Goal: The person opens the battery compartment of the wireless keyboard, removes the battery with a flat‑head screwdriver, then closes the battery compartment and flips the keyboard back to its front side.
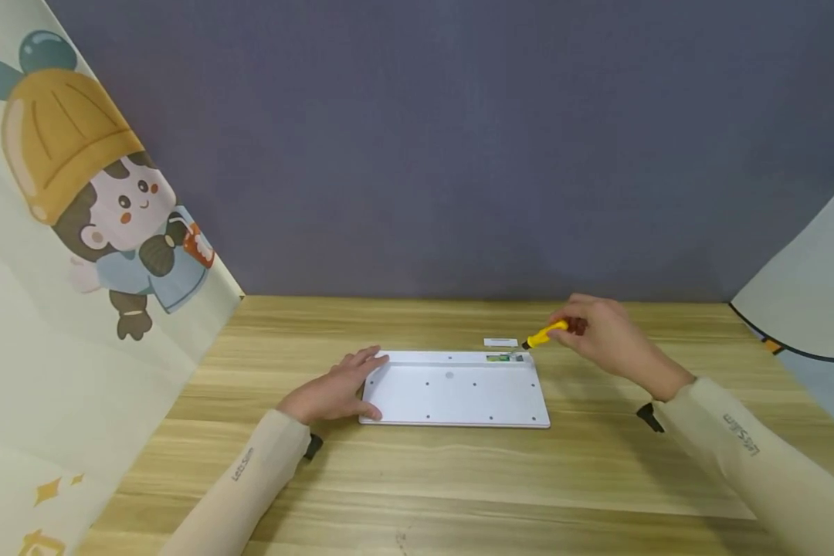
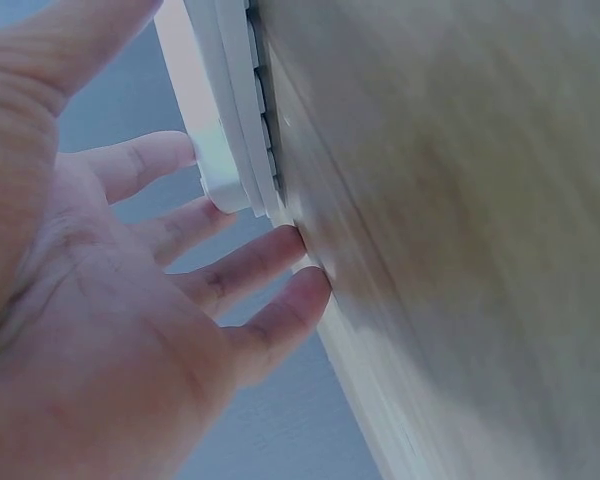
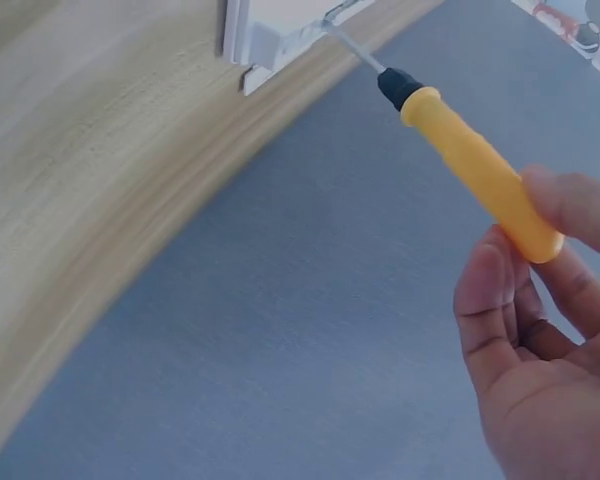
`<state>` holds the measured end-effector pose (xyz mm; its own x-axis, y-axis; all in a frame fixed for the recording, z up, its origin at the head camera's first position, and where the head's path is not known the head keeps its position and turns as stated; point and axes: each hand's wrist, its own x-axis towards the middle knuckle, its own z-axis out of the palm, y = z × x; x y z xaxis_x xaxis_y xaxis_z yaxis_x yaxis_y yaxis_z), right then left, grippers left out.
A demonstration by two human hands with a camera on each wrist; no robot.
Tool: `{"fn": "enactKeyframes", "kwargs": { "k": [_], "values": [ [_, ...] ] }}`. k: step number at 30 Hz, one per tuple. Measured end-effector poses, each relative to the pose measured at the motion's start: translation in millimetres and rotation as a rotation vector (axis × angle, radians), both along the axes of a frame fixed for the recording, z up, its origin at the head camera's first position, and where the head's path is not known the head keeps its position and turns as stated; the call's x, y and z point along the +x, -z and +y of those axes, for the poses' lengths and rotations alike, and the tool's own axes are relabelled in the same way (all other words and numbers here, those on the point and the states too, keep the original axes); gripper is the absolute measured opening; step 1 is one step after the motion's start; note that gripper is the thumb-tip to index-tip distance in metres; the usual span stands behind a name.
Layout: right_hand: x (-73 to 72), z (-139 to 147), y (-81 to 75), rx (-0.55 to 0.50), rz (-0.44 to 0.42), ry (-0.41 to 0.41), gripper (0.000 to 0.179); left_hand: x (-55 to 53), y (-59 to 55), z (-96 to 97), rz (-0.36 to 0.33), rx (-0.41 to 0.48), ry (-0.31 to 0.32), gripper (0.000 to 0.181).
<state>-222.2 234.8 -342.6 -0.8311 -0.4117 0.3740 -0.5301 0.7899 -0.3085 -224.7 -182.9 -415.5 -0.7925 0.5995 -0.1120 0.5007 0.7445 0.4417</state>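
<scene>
A white keyboard (image 1: 452,394) lies face down on the table, its keys showing along the edge in the left wrist view. Spread over its left end, my left hand (image 1: 340,386) rests with thumb and fingers fairly straight. At the keyboard's top right is an uncovered battery compartment (image 1: 520,358) with something green, battery-like, inside. My right hand (image 1: 601,336) pinches a yellow screwdriver (image 3: 480,170) by the end of its handle. The screwdriver tilts down to the left, its metal tip at the compartment. Whether the tip touches the green piece is too small to tell.
A small white cover (image 1: 500,342) lies on the wooden table (image 1: 417,486) just behind the compartment. A dark grey panel (image 1: 459,154) rises behind the table's far edge. On the left stands a wall with a cartoon figure (image 1: 132,201).
</scene>
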Motion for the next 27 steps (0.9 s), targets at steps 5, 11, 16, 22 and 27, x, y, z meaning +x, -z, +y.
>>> {"fn": "enactKeyframes", "kwargs": {
  "k": [5,11,16,22,27],
  "values": [
    [-0.2,-5.4,-1.9,-0.001,0.020,0.004,0.011,-0.6,0.5,0.2,-0.001,0.001,0.000,0.092],
    [0.7,-20.3,0.1,-0.063,0.041,-0.052,0.013,-0.1,1.1,0.6,-0.003,0.000,-0.003,0.091],
    [3.9,-31.8,-3.4,-0.070,0.030,-0.085,0.016,1.0,0.7,2.4,-0.002,0.001,0.002,0.091],
    [2.8,-42.6,-10.1,-0.031,-0.026,-0.047,0.014,1.1,0.7,2.9,-0.005,-0.003,0.000,0.091],
    [-1.4,-59.7,-10.2,-0.046,-0.090,-0.068,0.014,0.6,1.5,2.3,-0.005,-0.011,-0.012,0.092]
  ]
}}
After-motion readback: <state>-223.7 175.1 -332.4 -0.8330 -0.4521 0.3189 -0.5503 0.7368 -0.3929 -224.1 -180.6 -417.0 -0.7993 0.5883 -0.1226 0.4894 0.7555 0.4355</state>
